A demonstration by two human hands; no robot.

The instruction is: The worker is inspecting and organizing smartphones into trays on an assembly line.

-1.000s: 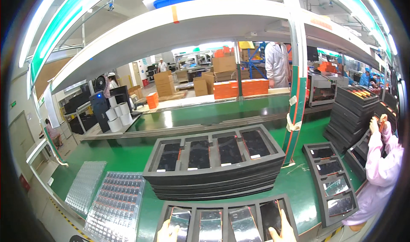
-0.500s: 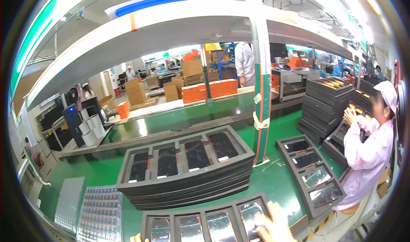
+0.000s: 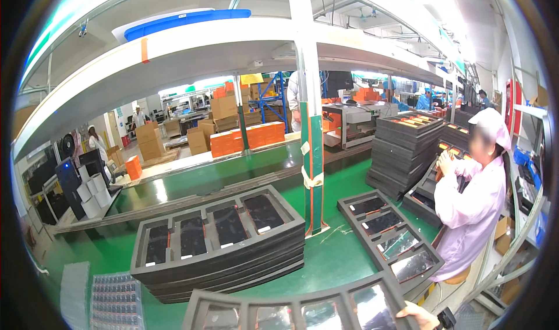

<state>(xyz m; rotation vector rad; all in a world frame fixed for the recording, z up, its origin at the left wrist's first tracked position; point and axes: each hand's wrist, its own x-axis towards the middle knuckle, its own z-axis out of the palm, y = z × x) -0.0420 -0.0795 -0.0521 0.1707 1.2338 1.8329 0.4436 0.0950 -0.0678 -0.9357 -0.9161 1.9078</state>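
At the lower edge, my right hand [image 3: 420, 317] grips the right end of a dark grey foam tray [image 3: 294, 300], its fingers over the rim. The tray's compartments hold shiny flat phone-sized panels [image 3: 372, 308] that reflect the lights. My left hand is out of sight; the tray's left end runs to the lower edge. Just beyond stands a stack of similar foam trays [image 3: 233, 277], its top one holding dark panels [image 3: 192, 237] side by side. To the right lies another foam tray [image 3: 381, 251], also with panels; the held tray's far right corner overlaps it in view.
A co-worker in a pink coat [image 3: 474, 208] stands at the right, beside a tall stack of foam trays [image 3: 402, 149]. Clear plastic blister sheets [image 3: 116, 304] lie at the left on the green bench [image 3: 326, 260]. A green-wrapped post [image 3: 312, 173] rises from the bench.
The held tray has swung right, its right end nearer the tray there. My right hand, raised over the panels before, now grips that end. My left hand has left the picture. The view has turned right.
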